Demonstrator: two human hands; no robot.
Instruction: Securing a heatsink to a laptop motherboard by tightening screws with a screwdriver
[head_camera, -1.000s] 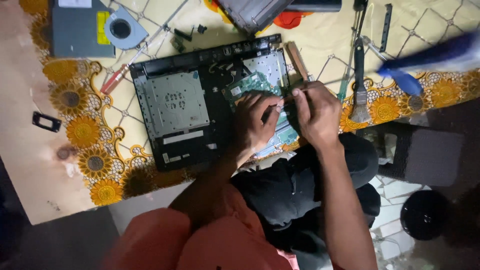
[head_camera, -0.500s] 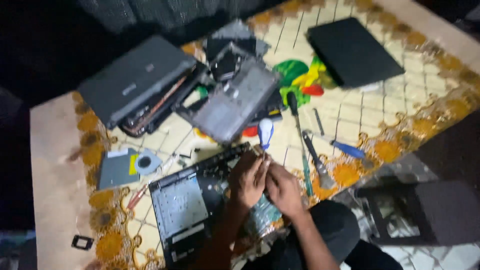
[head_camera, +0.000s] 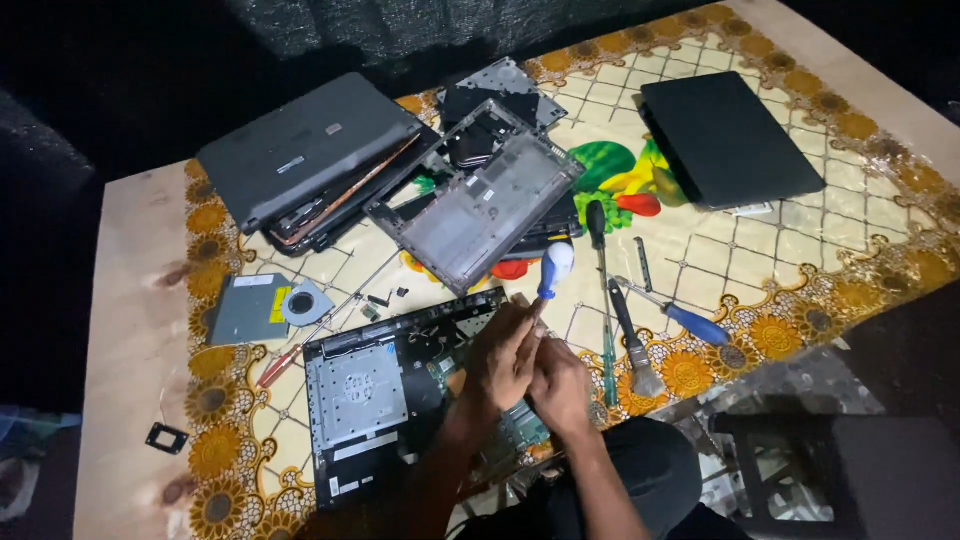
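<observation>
Two hands are working on an open laptop.

The left hand (head_camera: 503, 352) and right hand (head_camera: 560, 385) are touching, curled tight over the open laptop (head_camera: 400, 390); whether they are holding anything, I cannot tell. The blue-and-white screwdriver (head_camera: 553, 270) is lying just beyond the left hand, pointing away.

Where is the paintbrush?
In the head view, the paintbrush lies on the tablecloth, just right of the hands, between a green screwdriver and a blue-handled one.
</observation>
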